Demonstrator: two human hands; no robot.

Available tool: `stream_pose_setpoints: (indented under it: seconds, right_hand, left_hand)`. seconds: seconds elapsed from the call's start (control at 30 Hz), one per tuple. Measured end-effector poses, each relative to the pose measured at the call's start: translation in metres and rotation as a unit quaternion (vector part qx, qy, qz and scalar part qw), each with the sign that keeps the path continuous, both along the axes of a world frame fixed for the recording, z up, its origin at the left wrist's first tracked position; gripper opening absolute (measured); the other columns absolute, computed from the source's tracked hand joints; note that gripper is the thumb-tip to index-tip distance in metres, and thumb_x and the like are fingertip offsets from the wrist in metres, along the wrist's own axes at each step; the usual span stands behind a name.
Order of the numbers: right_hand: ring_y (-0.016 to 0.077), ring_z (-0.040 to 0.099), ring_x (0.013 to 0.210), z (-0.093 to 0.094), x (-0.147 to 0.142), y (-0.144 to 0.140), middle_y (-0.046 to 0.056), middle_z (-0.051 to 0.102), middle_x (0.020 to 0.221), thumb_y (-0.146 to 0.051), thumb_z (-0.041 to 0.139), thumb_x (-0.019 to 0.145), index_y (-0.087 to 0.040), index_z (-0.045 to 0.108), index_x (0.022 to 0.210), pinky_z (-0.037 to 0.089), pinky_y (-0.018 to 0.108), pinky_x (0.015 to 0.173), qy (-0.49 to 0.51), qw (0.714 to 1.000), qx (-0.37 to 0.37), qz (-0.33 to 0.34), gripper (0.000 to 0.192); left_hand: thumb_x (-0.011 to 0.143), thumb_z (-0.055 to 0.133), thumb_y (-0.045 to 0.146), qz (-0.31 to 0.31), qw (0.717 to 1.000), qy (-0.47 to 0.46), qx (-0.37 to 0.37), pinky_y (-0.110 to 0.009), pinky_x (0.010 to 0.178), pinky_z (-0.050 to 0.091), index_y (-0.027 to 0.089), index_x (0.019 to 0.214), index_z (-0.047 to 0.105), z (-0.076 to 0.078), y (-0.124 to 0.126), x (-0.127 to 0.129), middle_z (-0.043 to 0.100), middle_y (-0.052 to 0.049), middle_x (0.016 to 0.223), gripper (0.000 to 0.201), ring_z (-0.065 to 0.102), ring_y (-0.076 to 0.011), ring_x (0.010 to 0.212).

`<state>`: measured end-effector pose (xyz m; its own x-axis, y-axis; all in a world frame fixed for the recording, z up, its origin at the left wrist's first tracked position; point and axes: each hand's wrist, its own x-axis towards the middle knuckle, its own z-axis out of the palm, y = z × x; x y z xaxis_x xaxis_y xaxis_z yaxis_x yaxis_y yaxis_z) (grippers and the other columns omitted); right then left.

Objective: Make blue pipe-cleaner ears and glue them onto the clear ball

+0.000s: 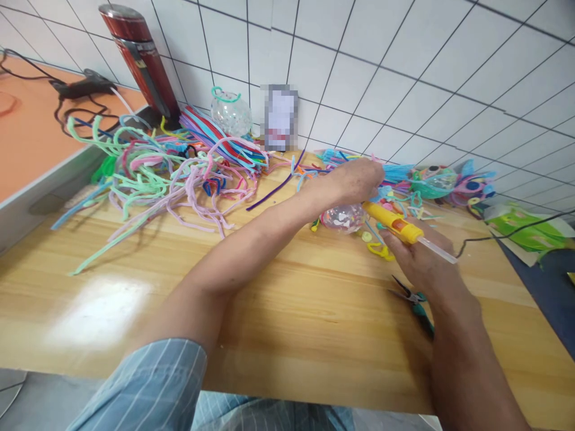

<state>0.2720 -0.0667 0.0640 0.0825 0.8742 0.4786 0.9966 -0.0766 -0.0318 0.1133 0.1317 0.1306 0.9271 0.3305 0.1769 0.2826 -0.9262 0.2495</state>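
Note:
My right hand (424,254) is closed around a yellow hot glue gun (393,222), with a translucent glue stick (438,249) poking out of its back end. My left hand (362,178) reaches across to the craft pieces near the wall, its fingers curled and mostly out of sight; what they hold is hidden. Just below it sits a clear round ball (344,218) with colourful bits in it, close to the glue gun's front. A yellow bent pipe cleaner (381,250) lies near the ball. Green-handled pliers (415,305) rest on the wooden table beside my right wrist.
Tangled pipe cleaners (148,173) cover the table's left back, below a red thermos (141,66). A phone (281,117) leans on the tiled wall beside another clear ball (231,114). Finished-looking fish-like ornaments (433,181) stand at the right. A black cable (507,236) runs off right.

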Motion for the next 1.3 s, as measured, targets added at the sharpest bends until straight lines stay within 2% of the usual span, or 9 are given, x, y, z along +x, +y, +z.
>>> stream_pose_setpoints:
  seconds: [0.17, 0.4, 0.57, 0.73, 0.93, 1.2, 1.3]
  right_hand:
    - [0.0372, 0.08, 0.102, 0.0, -0.002, 0.001, 0.017, 0.083, 0.113, -0.059, 0.049, 0.109, -0.023, 0.077, 0.126, 0.058, 0.045, 0.079, 0.0, 1.0, -0.004, 0.001, 0.049]
    - [0.0339, 0.077, 0.095, -0.0018, -0.0054, 0.0033, 0.014, 0.081, 0.101, -0.055, 0.048, 0.109, -0.023, 0.076, 0.12, 0.056, 0.042, 0.076, -0.021, 1.0, -0.003, 0.004, 0.044]
    - [0.0306, 0.072, 0.08, -0.0017, -0.0068, 0.0029, 0.01, 0.074, 0.086, -0.06, 0.047, 0.109, -0.024, 0.073, 0.103, 0.047, 0.039, 0.066, -0.026, 0.999, -0.01, -0.023, 0.045]
    - [0.0303, 0.073, 0.079, -0.0013, -0.0069, 0.0025, 0.012, 0.076, 0.088, -0.06, 0.045, 0.109, -0.023, 0.071, 0.097, 0.044, 0.038, 0.064, -0.032, 0.999, -0.016, -0.017, 0.046]
    - [0.03, 0.075, 0.083, -0.0021, -0.0079, 0.0026, 0.012, 0.079, 0.094, -0.058, 0.049, 0.108, -0.024, 0.073, 0.101, 0.046, 0.037, 0.064, -0.017, 1.0, -0.012, -0.022, 0.042]
    - [0.0295, 0.076, 0.088, -0.0036, -0.0021, -0.001, 0.013, 0.08, 0.099, -0.055, 0.05, 0.11, -0.021, 0.074, 0.115, 0.05, 0.036, 0.07, -0.04, 0.999, 0.005, 0.009, 0.043]
    - [0.03, 0.076, 0.087, -0.0026, -0.0023, -0.0028, 0.013, 0.08, 0.098, -0.055, 0.049, 0.11, -0.021, 0.075, 0.114, 0.051, 0.037, 0.07, -0.042, 0.999, 0.005, 0.01, 0.043]
  left_hand:
    - [0.094, 0.053, 0.012, 0.0, 1.0, -0.005, 0.003, -0.034, 0.089, 0.053, 0.017, 0.118, 0.086, -0.0026, 0.0036, 0.0018, 0.085, -0.014, 0.117, 0.042, 0.077, -0.0247, 0.109]
    - [0.093, 0.055, 0.014, -0.006, 1.0, -0.013, -0.003, -0.034, 0.087, 0.053, 0.016, 0.118, 0.087, -0.0031, 0.0057, 0.0026, 0.086, -0.014, 0.112, 0.041, 0.077, -0.0248, 0.104]
    - [0.095, 0.054, 0.014, 0.0, 1.0, -0.006, -0.004, -0.035, 0.089, 0.053, 0.017, 0.119, 0.087, -0.0008, 0.0032, 0.0003, 0.085, -0.015, 0.116, 0.041, 0.076, -0.0261, 0.108]
    - [0.097, 0.053, 0.013, -0.004, 1.0, 0.014, -0.007, -0.033, 0.091, 0.053, 0.011, 0.122, 0.085, 0.0046, 0.0001, -0.0043, 0.084, -0.017, 0.123, 0.041, 0.076, -0.0258, 0.112]
    - [0.096, 0.054, 0.012, -0.006, 1.0, 0.006, -0.009, -0.032, 0.092, 0.053, 0.012, 0.123, 0.085, 0.0036, 0.0012, -0.0039, 0.084, -0.016, 0.12, 0.041, 0.076, -0.0248, 0.111]
    - [0.095, 0.055, 0.011, -0.013, 1.0, -0.006, -0.001, -0.032, 0.085, 0.051, 0.007, 0.119, 0.085, -0.0018, 0.0022, 0.0016, 0.084, -0.018, 0.114, 0.039, 0.076, -0.0243, 0.106]
    - [0.093, 0.054, 0.009, -0.013, 1.0, -0.006, -0.001, -0.033, 0.084, 0.051, 0.009, 0.117, 0.086, -0.0029, 0.0021, 0.0028, 0.085, -0.017, 0.112, 0.04, 0.076, -0.0238, 0.103]
